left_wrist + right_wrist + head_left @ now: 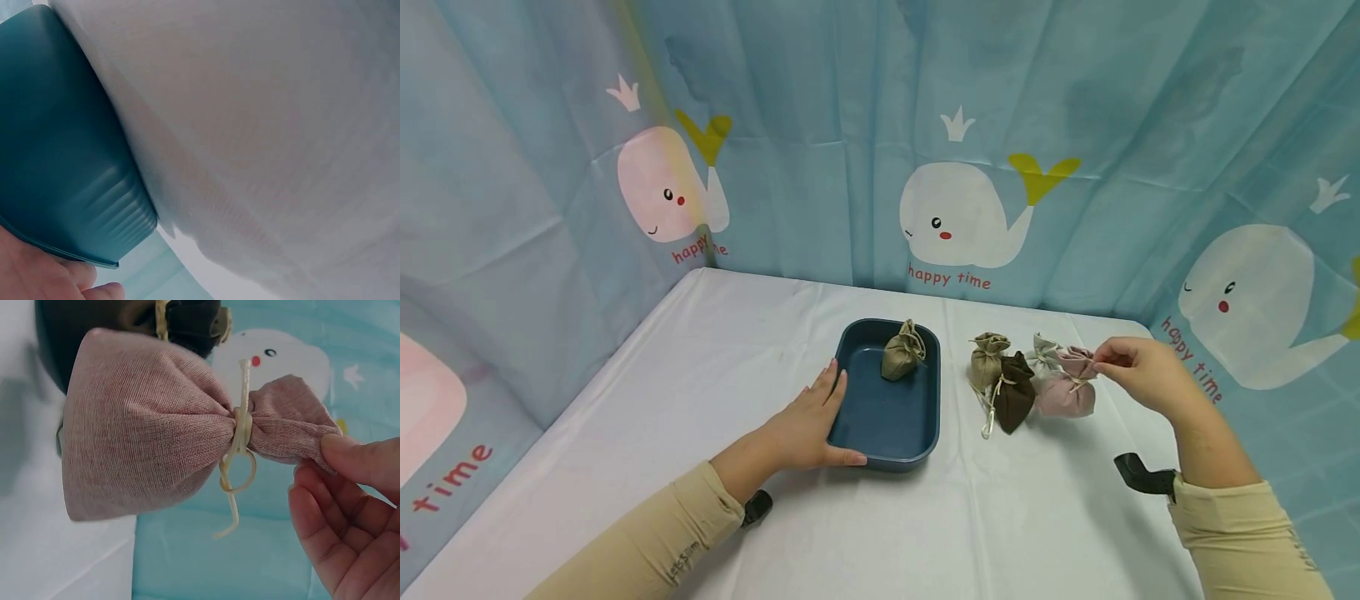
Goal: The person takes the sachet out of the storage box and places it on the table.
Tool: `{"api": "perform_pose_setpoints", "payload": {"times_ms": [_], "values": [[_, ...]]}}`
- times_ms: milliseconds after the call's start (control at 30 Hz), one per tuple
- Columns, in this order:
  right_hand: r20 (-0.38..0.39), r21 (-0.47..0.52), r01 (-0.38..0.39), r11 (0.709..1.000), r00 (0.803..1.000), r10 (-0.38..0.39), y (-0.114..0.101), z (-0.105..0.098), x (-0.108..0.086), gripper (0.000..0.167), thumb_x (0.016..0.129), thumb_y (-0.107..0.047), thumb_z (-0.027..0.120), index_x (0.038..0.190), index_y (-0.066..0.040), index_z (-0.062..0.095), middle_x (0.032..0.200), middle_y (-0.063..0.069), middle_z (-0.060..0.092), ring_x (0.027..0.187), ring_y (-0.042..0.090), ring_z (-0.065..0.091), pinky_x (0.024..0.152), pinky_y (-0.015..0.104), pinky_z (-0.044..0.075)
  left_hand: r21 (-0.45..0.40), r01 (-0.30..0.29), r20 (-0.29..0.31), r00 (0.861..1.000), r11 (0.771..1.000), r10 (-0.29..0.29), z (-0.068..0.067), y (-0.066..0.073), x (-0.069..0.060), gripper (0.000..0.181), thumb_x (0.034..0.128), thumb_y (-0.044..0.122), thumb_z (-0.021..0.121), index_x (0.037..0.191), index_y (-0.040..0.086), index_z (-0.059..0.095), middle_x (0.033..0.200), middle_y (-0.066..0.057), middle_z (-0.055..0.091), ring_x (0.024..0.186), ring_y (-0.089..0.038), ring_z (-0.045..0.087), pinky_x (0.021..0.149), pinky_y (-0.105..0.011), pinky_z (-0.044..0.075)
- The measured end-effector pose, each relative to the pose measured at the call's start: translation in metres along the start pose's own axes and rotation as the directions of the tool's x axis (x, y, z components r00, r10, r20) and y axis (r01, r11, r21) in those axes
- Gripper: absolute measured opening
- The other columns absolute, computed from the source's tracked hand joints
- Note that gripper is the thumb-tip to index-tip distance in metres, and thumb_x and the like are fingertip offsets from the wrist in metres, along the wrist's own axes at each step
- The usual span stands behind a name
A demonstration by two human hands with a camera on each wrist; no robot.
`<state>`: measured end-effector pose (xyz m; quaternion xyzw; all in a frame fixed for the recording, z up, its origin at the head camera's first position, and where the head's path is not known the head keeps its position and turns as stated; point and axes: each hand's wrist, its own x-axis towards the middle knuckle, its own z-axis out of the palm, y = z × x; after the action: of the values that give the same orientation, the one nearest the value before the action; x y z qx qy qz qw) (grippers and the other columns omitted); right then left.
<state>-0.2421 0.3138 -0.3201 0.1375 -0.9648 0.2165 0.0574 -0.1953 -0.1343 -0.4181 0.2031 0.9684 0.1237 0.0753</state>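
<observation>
My left hand (805,422) lies against the near left corner of a dark blue rectangular tray (887,425), its fingers stretched along the left rim and the thumb at the near edge. Inside the tray, towards the far end, sits an olive drawstring pouch (902,355). On the right, my right hand (1142,375) pinches the gathered top of a pink drawstring pouch (1066,397) between thumb and fingers. A cream cord (242,434) is tied round its neck. Whether this pouch touches the table is unclear.
Left of the pink pouch, close together on the white-covered table (1000,533), are a dark brown pouch (1015,396), a tan pouch (987,363) and a pale grey-green pouch (1042,354). A blue whale-print curtain (820,200) hangs behind the table.
</observation>
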Motion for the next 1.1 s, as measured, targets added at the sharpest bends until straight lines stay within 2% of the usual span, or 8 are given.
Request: {"api": "perform_pose_setpoints", "payload": {"times_ms": [367, 500, 833, 1100], "values": [[0.058, 0.008, 0.034, 0.999, 0.998, -0.034, 0.008, 0.017, 0.003, 0.01, 0.085, -0.003, 0.061, 0.078, -0.009, 0.066, 0.074, 0.001, 0.061, 0.067, 0.015, 0.051, 0.055, 0.029, 0.043, 0.006, 0.006, 0.006, 1.0, 1.0, -0.006, 0.0, 0.0, 0.001, 0.127, 0.0602, 0.086, 0.046, 0.146, 0.009, -0.006, 0.151, -0.011, -0.016, 0.139, -0.024, -0.005, 0.109, -0.046, 0.016], [0.057, 0.006, 0.041, 0.999, 0.998, -0.041, 0.009, 0.025, 0.005, 0.012, 0.084, -0.001, 0.061, 0.076, -0.01, 0.065, 0.073, 0.001, 0.061, 0.065, 0.015, 0.05, 0.055, 0.03, 0.042, 0.001, 0.005, 0.005, 1.0, 1.0, -0.005, 0.0, 0.0, 0.001, 0.127, 0.0602, 0.086, 0.046, 0.147, 0.007, -0.004, 0.151, -0.011, -0.016, 0.139, -0.024, -0.005, 0.109, -0.046, 0.016], [0.056, 0.036, -0.041, 0.999, 0.998, 0.039, 0.013, 0.041, 0.007, 0.008, 0.086, -0.008, 0.062, 0.079, -0.008, 0.066, 0.075, 0.003, 0.062, 0.068, 0.017, 0.05, 0.057, 0.03, 0.043, -0.008, 0.005, 0.007, 1.0, 1.0, -0.005, -0.002, 0.001, 0.0, 0.127, 0.0604, 0.085, 0.047, 0.147, 0.008, -0.004, 0.151, -0.012, -0.015, 0.14, -0.025, -0.004, 0.109, -0.046, 0.016], [0.07, 0.067, -0.051, 0.996, 0.996, 0.046, 0.014, 0.052, 0.01, 0.006, 0.086, -0.008, 0.062, 0.081, -0.008, 0.066, 0.077, 0.006, 0.063, 0.07, 0.018, 0.052, 0.058, 0.031, 0.044, -0.006, -0.003, 0.003, 1.0, 1.0, 0.003, -0.001, 0.0, 0.0, 0.126, 0.0609, 0.085, 0.046, 0.146, 0.009, -0.006, 0.151, -0.012, -0.015, 0.14, -0.025, -0.004, 0.109, -0.046, 0.016]]}}
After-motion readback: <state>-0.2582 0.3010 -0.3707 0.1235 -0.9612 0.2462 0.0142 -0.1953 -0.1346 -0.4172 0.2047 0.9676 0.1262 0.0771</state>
